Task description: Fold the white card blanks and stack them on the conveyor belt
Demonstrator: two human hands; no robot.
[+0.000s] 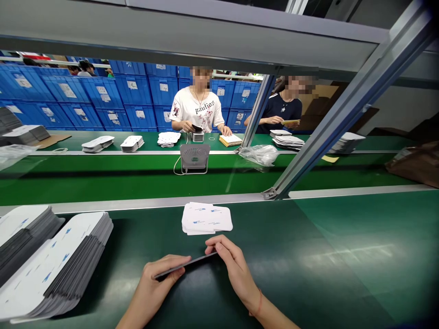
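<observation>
While both hands pinch one thin dark-grey flat card (187,264) edge-on just above the near edge of the green bench (308,274), left hand (161,274) at its left end and right hand (229,262) at its right, the handling step looks underway. Just beyond lies a small stack of white printed sheets (206,218); tall fanned grey-and-white card stacks (58,265) crowd the left edge. Farther off, a grey fan (195,157) and two seated co-workers (199,109).

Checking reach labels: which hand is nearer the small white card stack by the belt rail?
Right. The right hand sits just below the small white card stack, fingertips close to it; the left hand is lower and further left.
</observation>
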